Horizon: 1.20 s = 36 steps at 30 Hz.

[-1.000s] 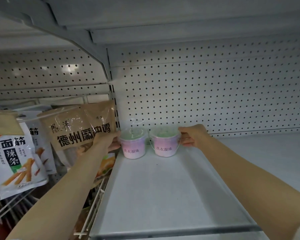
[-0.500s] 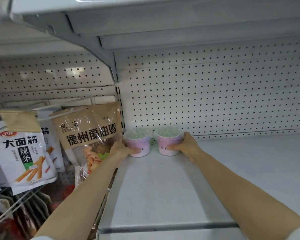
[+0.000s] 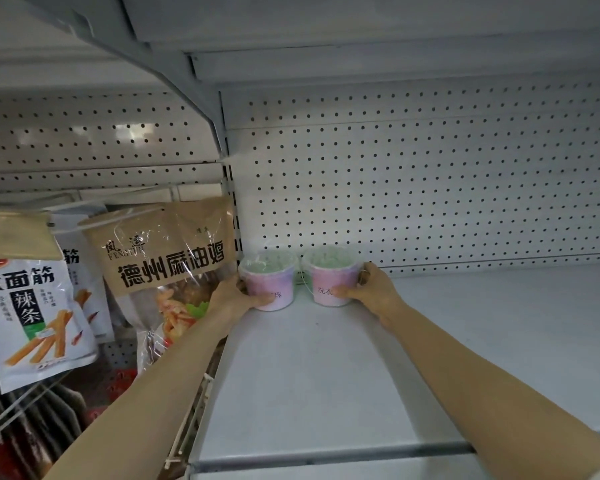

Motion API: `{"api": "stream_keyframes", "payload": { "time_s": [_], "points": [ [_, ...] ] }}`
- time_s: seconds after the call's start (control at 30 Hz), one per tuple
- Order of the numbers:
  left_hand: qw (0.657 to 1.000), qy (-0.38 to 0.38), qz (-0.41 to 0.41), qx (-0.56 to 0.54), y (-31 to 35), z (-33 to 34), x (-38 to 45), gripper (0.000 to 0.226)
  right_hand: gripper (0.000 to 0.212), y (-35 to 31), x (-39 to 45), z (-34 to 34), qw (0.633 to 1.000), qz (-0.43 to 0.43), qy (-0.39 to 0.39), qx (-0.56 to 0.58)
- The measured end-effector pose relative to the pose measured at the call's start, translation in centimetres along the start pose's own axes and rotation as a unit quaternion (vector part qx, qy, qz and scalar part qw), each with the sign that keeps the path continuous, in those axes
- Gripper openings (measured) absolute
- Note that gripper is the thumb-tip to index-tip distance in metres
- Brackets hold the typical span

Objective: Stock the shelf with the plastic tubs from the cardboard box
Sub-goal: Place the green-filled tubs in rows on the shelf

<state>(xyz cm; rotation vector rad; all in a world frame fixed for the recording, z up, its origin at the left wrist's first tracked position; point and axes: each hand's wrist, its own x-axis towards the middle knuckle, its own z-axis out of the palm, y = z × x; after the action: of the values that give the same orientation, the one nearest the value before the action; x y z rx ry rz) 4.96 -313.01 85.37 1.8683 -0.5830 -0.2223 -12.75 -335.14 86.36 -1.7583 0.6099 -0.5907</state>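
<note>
Closest to me, two bare forearms reach up from the 6 o'clock edge over the white metal shelf (image 3: 326, 375), whose front lip runs across near 5 o'clock. Off at 8 o'clock hang snack packets on wire hooks: a white packet (image 3: 32, 313) printed with orange sticks, and just right of it, toward 9 o'clock, a brown packet (image 3: 167, 258) with bold black characters, its lower edge partly behind the left wrist. Farther in, a little left of centre, the left hand (image 3: 238, 296) curls round the left tub (image 3: 269, 278), thumb across its pink front and fingers hidden behind it. Just right of centre, the right hand (image 3: 369, 289) grips the right tub (image 3: 329, 275) the same way, thumb on the label and fingers wrapped round the far side. Both tubs stand upright on the shelf, side by side and just about touching, with clear lids and pale green contents showing through. Right behind them, filling 12 to 3 o'clock, rises the white pegboard back panel (image 3: 430, 185), under the upper shelf's underside.
</note>
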Motion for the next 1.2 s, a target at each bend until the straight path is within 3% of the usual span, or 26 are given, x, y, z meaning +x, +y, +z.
{"api": "stream_keyframes", "payload": {
  "time_s": [0.13,0.3,0.43,0.53,0.7,0.87,1.0,1.2],
  "points": [
    [0.999,-0.008,0.008,0.053,1.3,-0.4,-1.8,0.108,0.104,-0.6,-2.6,-0.5,0.996,-0.006,0.049,-0.073],
    [0.992,-0.041,0.033,0.114,3.3,-2.1,-5.4,0.088,0.088,-1.6,-7.7,-1.4,0.978,-0.041,0.112,-0.169],
    [0.967,-0.093,0.116,0.207,3.9,-4.0,-8.8,0.072,0.086,-3.5,-14.0,-1.7,0.932,-0.06,0.172,-0.313],
    [0.933,-0.11,0.205,0.274,4.9,-5.5,-11.7,0.075,0.082,-5.2,-20.0,-1.3,0.886,-0.059,0.231,-0.397],
    [0.86,-0.145,0.34,0.351,6.5,-6.8,-17.1,0.099,0.074,-7.2,-29.3,0.9,0.817,-0.057,0.275,-0.504],
    [0.813,-0.163,0.436,0.348,5.8,-7.6,-23.8,0.103,0.074,-7.0,-37.5,2.9,0.754,-0.062,0.32,-0.57],
    [0.794,-0.15,0.505,0.305,1.9,-8.9,-28.7,0.096,0.071,-5.3,-44.7,5.2,0.721,-0.054,0.387,-0.572],
    [0.765,-0.182,0.544,0.292,-6.7,-10.0,-35.5,0.087,0.069,0.9,-53.5,11.7,0.709,0.006,0.394,-0.585]
  ]
}}
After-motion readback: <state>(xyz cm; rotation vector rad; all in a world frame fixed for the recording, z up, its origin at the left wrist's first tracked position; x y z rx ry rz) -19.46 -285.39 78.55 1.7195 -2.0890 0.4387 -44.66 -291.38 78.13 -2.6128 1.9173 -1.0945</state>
